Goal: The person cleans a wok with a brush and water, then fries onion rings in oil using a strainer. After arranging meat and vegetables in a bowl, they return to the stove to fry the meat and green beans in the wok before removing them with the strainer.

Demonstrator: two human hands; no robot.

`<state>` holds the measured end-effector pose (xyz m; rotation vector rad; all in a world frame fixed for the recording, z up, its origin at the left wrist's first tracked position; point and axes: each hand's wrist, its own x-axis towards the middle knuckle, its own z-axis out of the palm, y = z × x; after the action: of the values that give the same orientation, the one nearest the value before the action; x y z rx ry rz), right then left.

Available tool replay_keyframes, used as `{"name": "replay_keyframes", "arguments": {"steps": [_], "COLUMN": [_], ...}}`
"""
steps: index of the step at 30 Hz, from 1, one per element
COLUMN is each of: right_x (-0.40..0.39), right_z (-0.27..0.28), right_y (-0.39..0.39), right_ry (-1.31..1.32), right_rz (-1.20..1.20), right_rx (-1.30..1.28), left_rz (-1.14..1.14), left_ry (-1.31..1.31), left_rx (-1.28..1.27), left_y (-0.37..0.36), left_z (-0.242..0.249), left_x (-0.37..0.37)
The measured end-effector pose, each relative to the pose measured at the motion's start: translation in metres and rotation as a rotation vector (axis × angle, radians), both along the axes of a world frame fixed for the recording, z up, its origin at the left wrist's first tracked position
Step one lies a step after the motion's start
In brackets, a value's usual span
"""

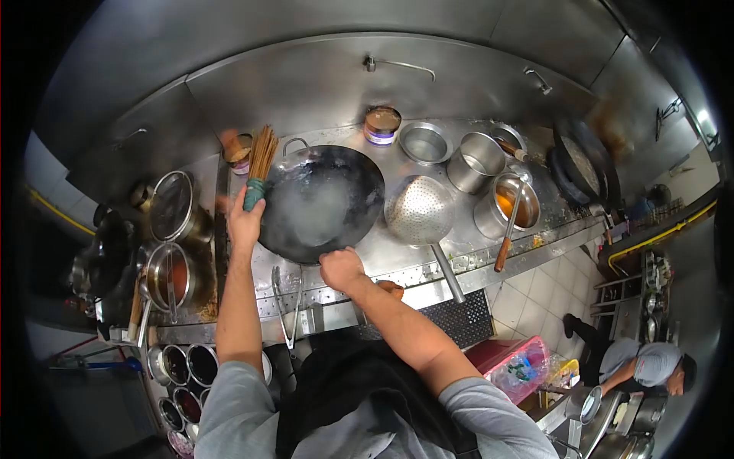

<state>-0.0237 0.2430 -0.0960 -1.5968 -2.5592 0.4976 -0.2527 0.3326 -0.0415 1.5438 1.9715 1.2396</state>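
A bamboo wok brush [263, 158], its base wrapped in green, is gripped in my left hand [245, 223] beside the left rim of the wok, bristles pointing up and away from me. The dark wok [325, 203] lies on the steel counter with cloudy wetness over its inner surface. At its near rim, my right hand [342, 269] is closed on the wok's edge; whether a handle lies under the fingers is hidden. A loop handle [296, 144] shows on the wok's far side. Metal tongs [288, 314] lie just below the wok, between my forearms.
Right of the wok sits a perforated strainer [419, 210], its handle jutting over the counter edge. Beyond are a steel pot [475, 162], a bowl [426, 143] and a pot with orange liquid [527, 206]. Lidded pots [174, 206] stand left. A co-worker [646, 363] is at far right.
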Motion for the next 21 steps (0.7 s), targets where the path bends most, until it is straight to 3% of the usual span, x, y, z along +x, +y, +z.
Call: {"name": "replay_keyframes", "arguments": {"steps": [6,9,11,16,21], "right_x": [0.027,0.034,0.036,0.034,0.035], "right_z": [0.017,0.033,0.044,0.075,0.075], "right_y": [-0.034,-0.058,-0.07,-0.093,-0.112], "right_ry": [0.106,0.198,0.35,0.468,0.545], "right_rz": [0.013,-0.004,-0.001,-0.049,-0.111], "right_rx": [0.186,0.192,0.253,0.258,0.303], "left_rz": [0.052,0.131,0.171,0.271,0.299], "left_ry": [-0.209,-0.323,-0.339,-0.274,-0.208], "left_rx": [0.227,0.182,0.199,0.137,0.219], "left_y": [-0.135,-0.195,-0.23,-0.296,-0.324], "left_z": [0.023,0.031,0.038,0.073,0.075], "left_x": [0.012,0.01,0.009,0.023,0.028]}}
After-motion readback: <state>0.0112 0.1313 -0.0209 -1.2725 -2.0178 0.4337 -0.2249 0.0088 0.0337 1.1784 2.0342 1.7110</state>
